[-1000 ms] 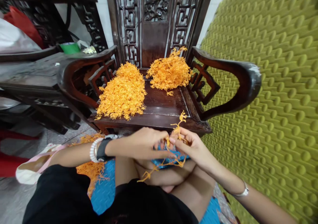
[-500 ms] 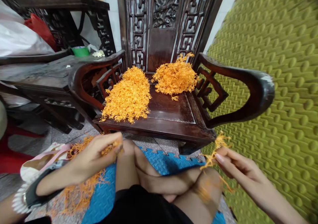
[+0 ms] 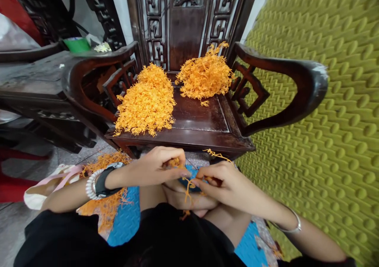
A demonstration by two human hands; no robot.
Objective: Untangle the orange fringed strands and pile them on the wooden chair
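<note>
My left hand (image 3: pixel 160 164) is closed around a small bunch of orange strings (image 3: pixel 175 163) above my lap. Close beside it, my right hand (image 3: pixel 220 180) pinches the same sort of stringy stuff, with one end sticking out above the knuckles. A thin knotted orange strand (image 3: pixel 188 191) hangs down between the two sets of fingertips. On the seat of the dark wooden chair (image 3: pixel 195 119) lie a dense heap of short orange pieces (image 3: pixel 145 109) at left and a looser orange tangle (image 3: pixel 205 77) at right. What the curled fingers cover is hidden.
More orange strings (image 3: pixel 108 162) lie on the floor at left, beside a white and pink bag (image 3: pixel 49 184) and over a blue foam mat (image 3: pixel 128 211). A dark side table (image 3: pixel 32 81) carries a green roll (image 3: pixel 77 45). Yellow-green padding (image 3: pixel 331 148) covers the right side.
Both hands have come together over my lap from wide apart, the left moving right and the right moving left. The view has tilted down slightly. The heaps on the chair look unchanged.
</note>
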